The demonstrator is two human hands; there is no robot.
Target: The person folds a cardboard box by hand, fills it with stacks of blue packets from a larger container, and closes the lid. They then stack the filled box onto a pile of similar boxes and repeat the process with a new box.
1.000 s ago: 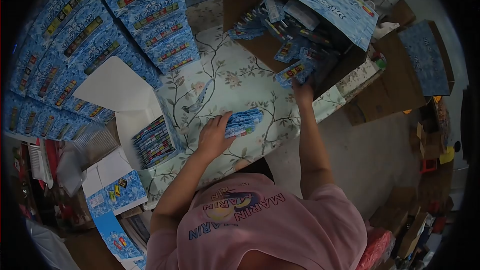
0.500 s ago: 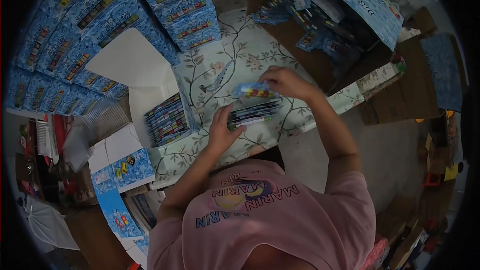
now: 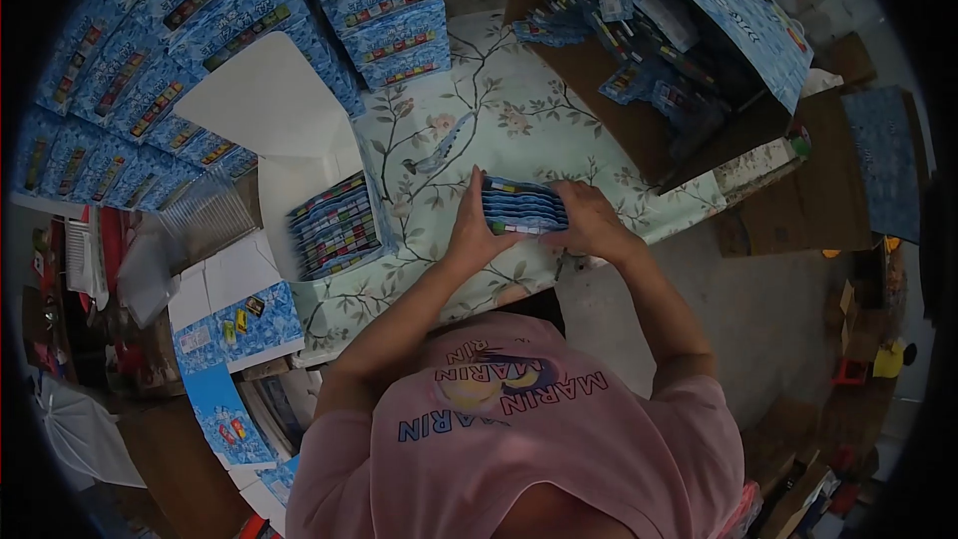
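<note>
Between my two hands, over the flowered tablecloth (image 3: 439,120), is a stack of flat blue printed packets (image 3: 524,205). My left hand (image 3: 477,225) grips its left end, thumb along the near side. Around the right end wraps my right hand (image 3: 591,222). To the left stands an open white-lined box (image 3: 267,185), its flap raised, with a row of similar packets (image 3: 334,225) inside.
Blue printed boxes (image 3: 394,15) are piled at the back left. A large carton (image 3: 579,100) lies on its side at the back right, loose packets (image 3: 649,50) spilling in it. Flattened blue-and-white card (image 3: 239,324) lies at the left edge.
My right hand has brought a single packet down onto the stack and now holds the stack's right end. My left hand has moved slightly right and up with the stack.
</note>
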